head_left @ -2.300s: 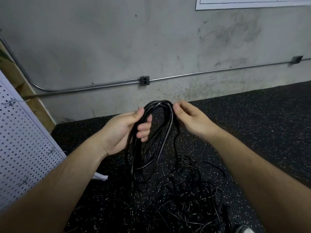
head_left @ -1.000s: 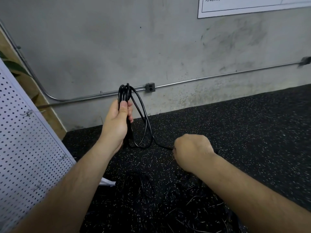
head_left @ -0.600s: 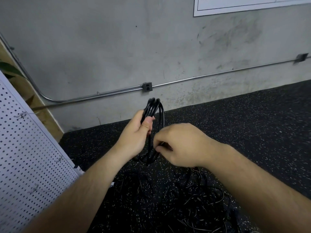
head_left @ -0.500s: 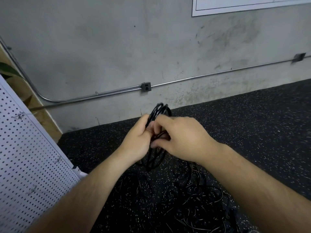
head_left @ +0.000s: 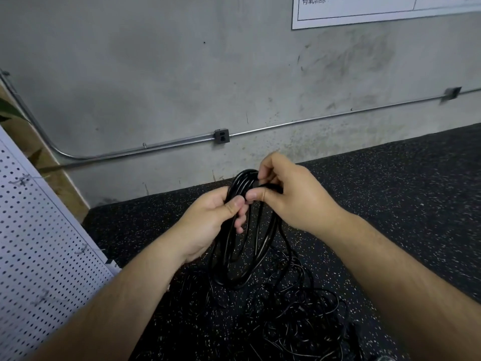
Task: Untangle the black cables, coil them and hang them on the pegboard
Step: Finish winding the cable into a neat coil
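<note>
A coil of black cable (head_left: 235, 259) hangs in several long loops from my left hand (head_left: 208, 222), whose thumb and fingers grip the bundle near its top. My right hand (head_left: 289, 194) pinches a strand of the same cable at the top of the coil, right beside my left thumb. From the coil a strand runs down into a tangled pile of thin black cables (head_left: 294, 316) on the floor in front of me. A white pegboard (head_left: 33, 251) with small wire hooks leans at the left edge.
The floor is black speckled rubber matting (head_left: 390, 204). A grey concrete wall (head_left: 182, 74) stands behind, with a metal conduit and a socket box (head_left: 221, 136) low on it. A white poster (head_left: 377, 9) hangs at the top right.
My right hand fetched more cable from the pile and brought it up to the coil; it now sits at the coil's top. The coil hangs longer and wider than half a second ago.
</note>
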